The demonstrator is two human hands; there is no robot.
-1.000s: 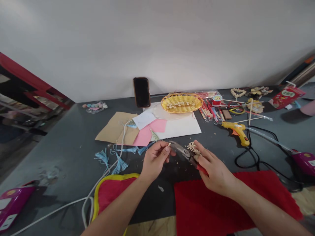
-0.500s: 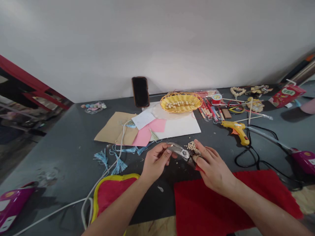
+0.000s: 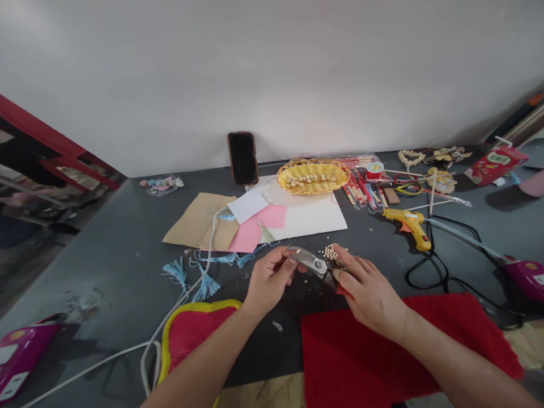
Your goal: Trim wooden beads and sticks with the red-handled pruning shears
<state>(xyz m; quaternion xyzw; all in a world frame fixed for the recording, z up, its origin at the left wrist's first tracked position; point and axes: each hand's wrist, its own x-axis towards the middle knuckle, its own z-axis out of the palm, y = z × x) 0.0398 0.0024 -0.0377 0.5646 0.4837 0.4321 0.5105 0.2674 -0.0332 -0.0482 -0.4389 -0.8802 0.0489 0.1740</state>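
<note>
My right hand [image 3: 369, 283] is closed around the handles of a pair of pruning shears [image 3: 317, 264], whose metal blades point left. At the blade tips my left hand [image 3: 272, 277] is pinched closed. A tiny pale bit shows at the upper blade by its fingers, but what the fingertips hold is mostly hidden. Just behind the right fingers lies a small pile of pale round wooden pieces [image 3: 328, 251] on the dark table [image 3: 272, 340].
A yellow woven basket [image 3: 312, 177] with pale pieces stands behind, on white board. A phone [image 3: 242, 158] leans on the wall. Blue tassels [image 3: 207, 288] and a white cable [image 3: 199, 277] lie left. A yellow glue gun [image 3: 410, 226] and red cloth [image 3: 361, 357] are right.
My right index finger has shifted slightly left over the pile, and the right hand's grip has moved a little. The left hand stays nearly still at the blade tips.
</note>
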